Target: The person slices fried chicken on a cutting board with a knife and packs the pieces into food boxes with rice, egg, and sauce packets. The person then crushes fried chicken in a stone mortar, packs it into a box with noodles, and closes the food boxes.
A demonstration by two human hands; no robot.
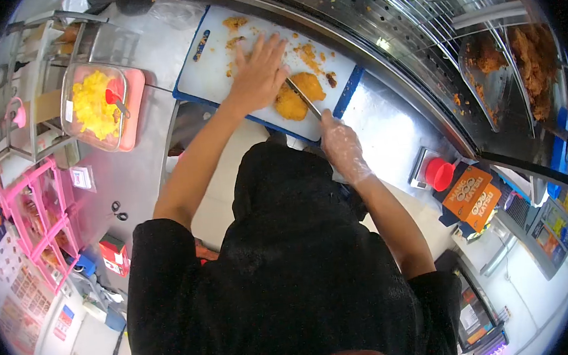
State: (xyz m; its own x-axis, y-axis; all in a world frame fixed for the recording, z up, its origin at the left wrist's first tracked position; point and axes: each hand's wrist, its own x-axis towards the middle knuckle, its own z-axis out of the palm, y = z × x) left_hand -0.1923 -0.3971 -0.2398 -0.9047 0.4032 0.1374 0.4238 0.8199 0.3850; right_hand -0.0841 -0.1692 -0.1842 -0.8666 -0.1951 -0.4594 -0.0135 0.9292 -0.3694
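A golden breaded cutlet (293,104) lies on a white cutting board with a blue edge (206,83). My right hand (342,146), in a clear plastic glove, is closed round the handle of a knife (304,98). The blade lies across the cutlet, which shows on both sides of it. My left hand (260,74) is stretched over the board beside the cutlet with its fingers apart. Its thumb side is near the blade's tip; whether they touch, I cannot tell. Fried crumbs (308,57) are scattered over the far part of the board.
At left, a clear tub of yellow food (96,102) with a red scoop rests on a pink tray (135,102). Scissors (118,211) lie on the counter. A metal cabinet with racks (380,43) borders the board's far side. Right are a red lid (439,174) and orange boxes (470,196).
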